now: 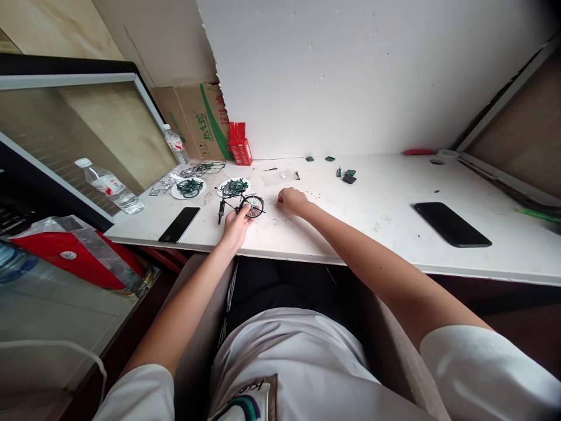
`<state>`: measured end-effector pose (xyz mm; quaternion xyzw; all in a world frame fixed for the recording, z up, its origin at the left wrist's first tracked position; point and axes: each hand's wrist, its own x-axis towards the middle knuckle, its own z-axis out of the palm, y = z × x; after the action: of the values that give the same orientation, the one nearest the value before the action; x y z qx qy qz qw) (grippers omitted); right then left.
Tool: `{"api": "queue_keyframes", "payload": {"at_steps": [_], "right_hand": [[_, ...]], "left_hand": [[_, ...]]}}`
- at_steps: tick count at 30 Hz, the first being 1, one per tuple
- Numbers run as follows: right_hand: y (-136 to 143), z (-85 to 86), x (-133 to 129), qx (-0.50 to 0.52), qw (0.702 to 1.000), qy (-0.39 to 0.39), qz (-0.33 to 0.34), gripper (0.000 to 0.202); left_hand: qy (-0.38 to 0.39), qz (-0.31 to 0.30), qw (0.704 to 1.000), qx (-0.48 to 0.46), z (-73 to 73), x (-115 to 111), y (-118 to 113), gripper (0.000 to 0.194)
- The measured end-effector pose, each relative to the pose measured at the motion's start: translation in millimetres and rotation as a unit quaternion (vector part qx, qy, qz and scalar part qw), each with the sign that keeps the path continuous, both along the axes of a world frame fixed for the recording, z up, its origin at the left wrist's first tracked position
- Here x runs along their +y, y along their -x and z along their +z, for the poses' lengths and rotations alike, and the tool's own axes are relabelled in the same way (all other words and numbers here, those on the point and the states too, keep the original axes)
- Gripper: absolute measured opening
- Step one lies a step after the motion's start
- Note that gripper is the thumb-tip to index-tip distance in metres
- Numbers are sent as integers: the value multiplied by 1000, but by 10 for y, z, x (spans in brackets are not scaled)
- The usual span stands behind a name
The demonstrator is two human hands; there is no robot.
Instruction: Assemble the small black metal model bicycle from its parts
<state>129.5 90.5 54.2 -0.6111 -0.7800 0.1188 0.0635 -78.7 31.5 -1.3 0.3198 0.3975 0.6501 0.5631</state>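
My left hand (236,228) is closed on a small black model bicycle (231,197), thumb and fingers gripping it at the rear wheel. The bicycle has one spoked wheel on the right; no wheel shows at the fork end on the left. Just right of it, my right hand (293,202) is pinched low over the white table (350,234). Whatever its fingertips hold, if anything, is too small to make out. Behind the bicycle are two white plates of dark green plastic parts: the left pile (190,187) and the right pile (234,187).
Parts frames (205,169) lie at back left by a water bottle (109,186). Small green pieces (349,176) sit at the back. One black phone (179,224) lies left, another (452,224) right. A red box (241,144) stands against the white board (333,76).
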Motion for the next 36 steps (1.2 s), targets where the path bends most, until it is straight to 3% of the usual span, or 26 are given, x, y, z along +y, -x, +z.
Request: {"api": "queue_keyframes", "payload": {"at_steps": [7,12,16,18,21,29,36], "right_hand": [[68,-17,-144,-5,1000,-18,19,28],[-38,-5,-214,58,998,-29,20,18],[-143,-118,-252,163,985,-48,-11,19],[-186,-179,-273,258,965,-46,-33,26],[-233,-239,-316,380,924,-4,-45,15],[-237,-340,-506,633,762,127,-49,21],[-176,-354,-587,657,746,106,-32,39]], "left_hand": [[-2,-3,1000,11,1,-8,-3,49],[-5,-4,1000,17,11,-11,-18,50],[-9,0,1000,11,11,-17,-28,50],[-11,2,1000,13,12,-18,-39,50],[-3,9,1000,23,22,-28,-76,48],[-21,14,998,60,-26,-114,-211,48],[-36,6,999,36,-58,-117,-166,52]]}}
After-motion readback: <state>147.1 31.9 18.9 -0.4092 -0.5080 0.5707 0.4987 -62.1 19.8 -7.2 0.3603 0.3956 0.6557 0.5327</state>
